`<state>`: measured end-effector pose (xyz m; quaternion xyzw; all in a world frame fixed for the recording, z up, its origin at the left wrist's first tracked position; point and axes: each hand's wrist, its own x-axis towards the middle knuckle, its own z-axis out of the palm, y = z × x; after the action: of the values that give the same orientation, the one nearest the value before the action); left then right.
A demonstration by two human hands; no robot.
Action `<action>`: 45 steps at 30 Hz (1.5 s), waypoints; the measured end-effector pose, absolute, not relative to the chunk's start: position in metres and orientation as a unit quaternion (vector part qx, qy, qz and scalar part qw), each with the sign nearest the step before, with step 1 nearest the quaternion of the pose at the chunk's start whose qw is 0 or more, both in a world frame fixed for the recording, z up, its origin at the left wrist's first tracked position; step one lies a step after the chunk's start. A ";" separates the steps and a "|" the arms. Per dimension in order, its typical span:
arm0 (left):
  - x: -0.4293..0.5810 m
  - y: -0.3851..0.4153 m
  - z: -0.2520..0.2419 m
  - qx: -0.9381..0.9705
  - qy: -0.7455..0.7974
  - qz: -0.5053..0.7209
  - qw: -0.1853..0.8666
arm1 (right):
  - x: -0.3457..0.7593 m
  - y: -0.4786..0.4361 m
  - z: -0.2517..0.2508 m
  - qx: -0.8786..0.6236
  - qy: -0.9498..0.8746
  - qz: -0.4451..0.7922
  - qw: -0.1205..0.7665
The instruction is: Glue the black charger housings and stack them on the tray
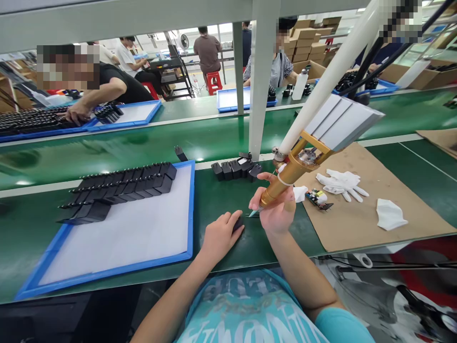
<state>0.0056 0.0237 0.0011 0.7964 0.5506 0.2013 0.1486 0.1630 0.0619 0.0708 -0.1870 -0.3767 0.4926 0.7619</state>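
A small black block [238,223] rests on the green surface [246,255], pinched between thumb and fingers of the left hand [221,236] at 8 o'clock. The right hand [280,212] curls around a gold tool [274,190] slanting up toward 2 o'clock. At 9 o'clock lies a blue-rimmed tray [193,209]; at 12, clustered black blocks [235,170]; at 3, a cardboard sheet [339,228]

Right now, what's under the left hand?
Part of a black piece shows at the edge of the left hand, with green bench around. The hand covers the rest, so the piece's full shape can't be seen.
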 end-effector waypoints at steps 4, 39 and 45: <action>0.000 0.028 0.010 0.601 0.560 0.371 0.433 | 0.166 0.062 0.071 -0.203 -0.376 0.484 0.764; -0.059 0.099 0.047 0.847 0.505 0.122 0.113 | 0.196 0.075 0.058 -0.310 -0.363 0.402 0.782; -0.161 0.211 0.128 0.608 0.775 0.173 0.013 | 0.194 0.071 0.060 -0.314 -0.361 0.413 0.775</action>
<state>-0.1610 0.2111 0.1277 0.6082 0.7746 0.1730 0.0131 0.1936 0.0712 0.0603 -0.3135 -0.3610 0.4129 0.7752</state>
